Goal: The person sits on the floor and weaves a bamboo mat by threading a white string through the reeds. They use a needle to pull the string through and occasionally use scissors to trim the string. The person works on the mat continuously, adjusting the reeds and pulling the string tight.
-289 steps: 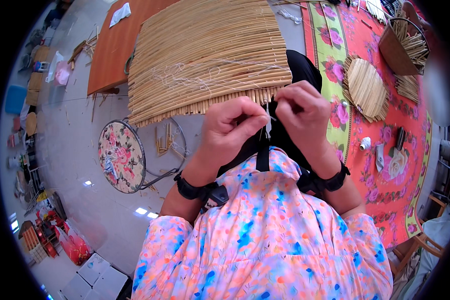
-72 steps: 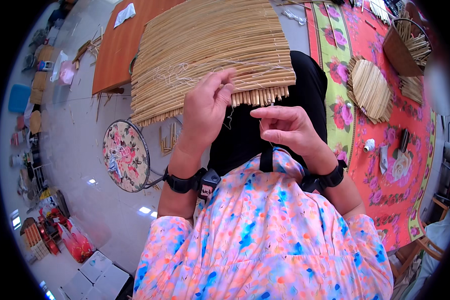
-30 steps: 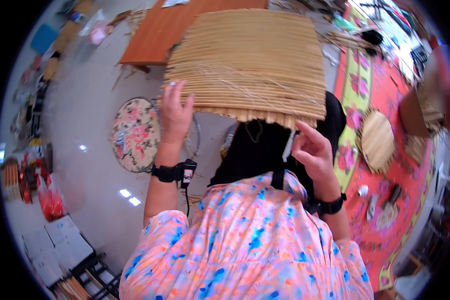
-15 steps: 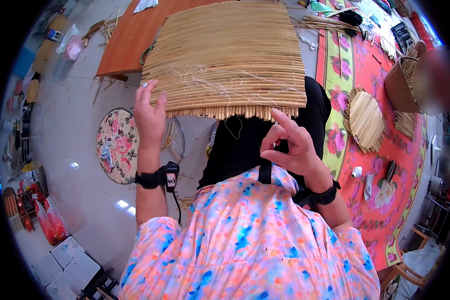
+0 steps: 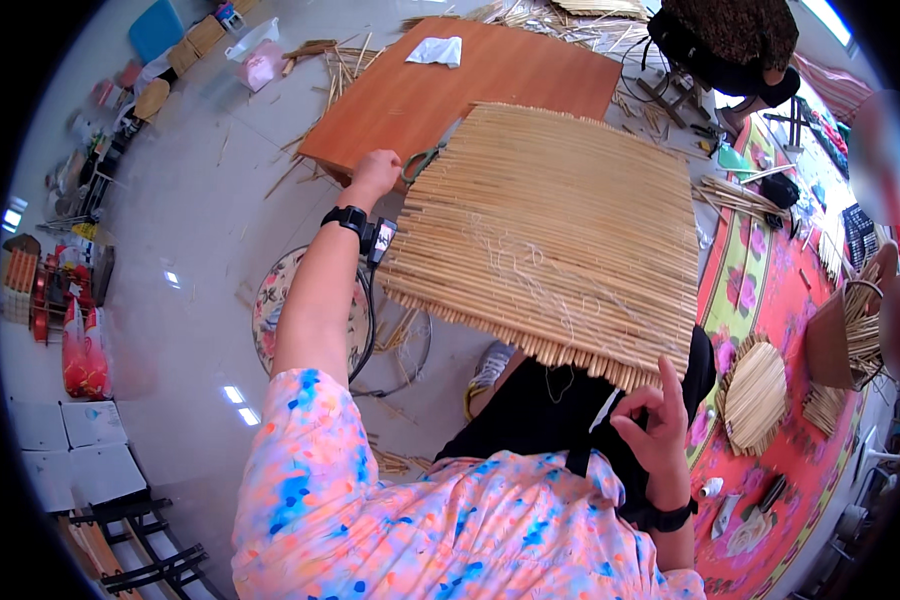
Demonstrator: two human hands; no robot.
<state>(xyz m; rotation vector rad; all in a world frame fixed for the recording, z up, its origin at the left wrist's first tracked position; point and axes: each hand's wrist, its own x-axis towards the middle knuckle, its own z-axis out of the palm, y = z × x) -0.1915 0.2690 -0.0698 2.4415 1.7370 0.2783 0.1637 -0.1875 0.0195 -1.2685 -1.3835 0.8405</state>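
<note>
stretching over tabletop (image 5: 540,65) and lap (image 5: 510,430), the stick mat (image 5: 560,210): right hand (image 5: 654,425) at its near edge, forefinger and thumb spread; left hand (image 5: 375,174) curled at green-handled scissors (image 5: 426,157), grip unclear!

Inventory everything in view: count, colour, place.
Stick mat: one, tan, centre
Thread: count unclear, white, on mat
Looped handle: one, green, beside mat
Table: one, brown, beyond mat
Cloth: one, white, on table
Round seat: one, cream floral, left
Floor cloth: one, mainly red, right
Oval panel: one, tan, on floor cloth
Basket: one, brown, far right
Other person: one, dark clothes, top right
Left hand: one, bare, by handle
Right hand: one, bare, mat's near edge
</note>
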